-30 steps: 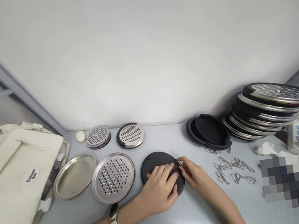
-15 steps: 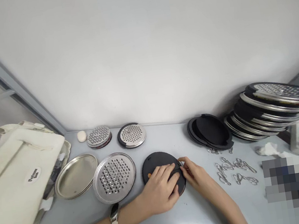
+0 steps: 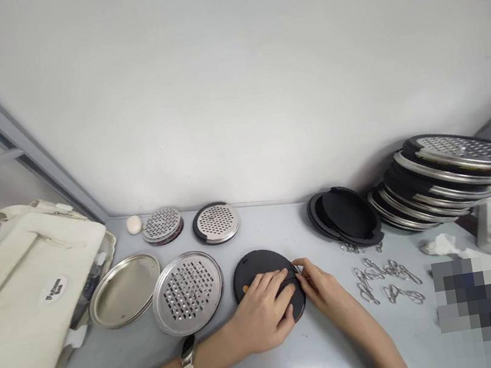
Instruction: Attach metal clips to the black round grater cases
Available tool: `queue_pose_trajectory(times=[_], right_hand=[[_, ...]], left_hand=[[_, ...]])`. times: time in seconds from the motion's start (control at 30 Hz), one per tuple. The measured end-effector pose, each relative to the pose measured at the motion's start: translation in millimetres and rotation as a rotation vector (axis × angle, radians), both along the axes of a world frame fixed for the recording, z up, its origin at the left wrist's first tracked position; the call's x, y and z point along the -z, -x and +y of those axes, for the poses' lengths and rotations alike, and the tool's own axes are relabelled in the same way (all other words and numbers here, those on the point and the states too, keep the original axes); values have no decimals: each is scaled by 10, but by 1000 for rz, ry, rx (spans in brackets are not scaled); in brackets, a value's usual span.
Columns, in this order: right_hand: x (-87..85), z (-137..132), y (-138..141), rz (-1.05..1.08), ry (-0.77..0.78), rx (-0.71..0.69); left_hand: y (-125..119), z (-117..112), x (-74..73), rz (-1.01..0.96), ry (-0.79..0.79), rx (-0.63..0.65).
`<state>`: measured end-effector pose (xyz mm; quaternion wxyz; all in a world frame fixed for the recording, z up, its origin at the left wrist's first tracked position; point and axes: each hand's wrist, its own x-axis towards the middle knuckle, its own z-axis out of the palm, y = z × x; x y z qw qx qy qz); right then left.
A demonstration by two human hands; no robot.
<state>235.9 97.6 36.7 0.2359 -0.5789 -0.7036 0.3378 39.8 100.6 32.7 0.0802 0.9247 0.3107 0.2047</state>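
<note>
A round black plastic disc (image 3: pixel 257 261) lies on the grey table in front of me, with an orange spot partly covered by my fingers. Across its top rests my left hand (image 3: pixel 266 307), fingers stretched out and lying flat. My right hand (image 3: pixel 318 284) pinches a thin metal wire clip (image 3: pixel 297 269) at the disc's right edge; most of the clip is hidden by the fingers. Just left of the disc is a round metal grater plate (image 3: pixel 188 292). Several loose wire clips (image 3: pixel 385 274) lie to the right of my right hand.
Shallow metal lids (image 3: pixel 125 291) and a cream bag (image 3: pixel 36 301) are at left. Small graters (image 3: pixel 162 224), a black-rimmed grater (image 3: pixel 218 222) and a white ball (image 3: pixel 134 224) line the wall. Black round trays (image 3: pixel 352 217) and a leaning stack of graters (image 3: pixel 453 184) stand at right.
</note>
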Motion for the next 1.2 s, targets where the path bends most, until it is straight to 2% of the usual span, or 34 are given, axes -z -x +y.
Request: queue_pose_trajectory(times=[0.3,0.73,0.93,1.07,1.2], right_hand=[[51,28,-23,-24,-34,28],[115,46,-34,-41,-214,61],[50,49,-13,15,-272,-7],[32,56,-1,56,-278,16],[88,75,-25,56,-306,53]], left_hand=[[3,-8,-25,-4,-2,-5],[4,-12,-11,-7,14,-13],[4,-7,-15,-11,2,-10],[10,-11,-21,-12,1,-13],[13,-14,-25,-9,15,-10]])
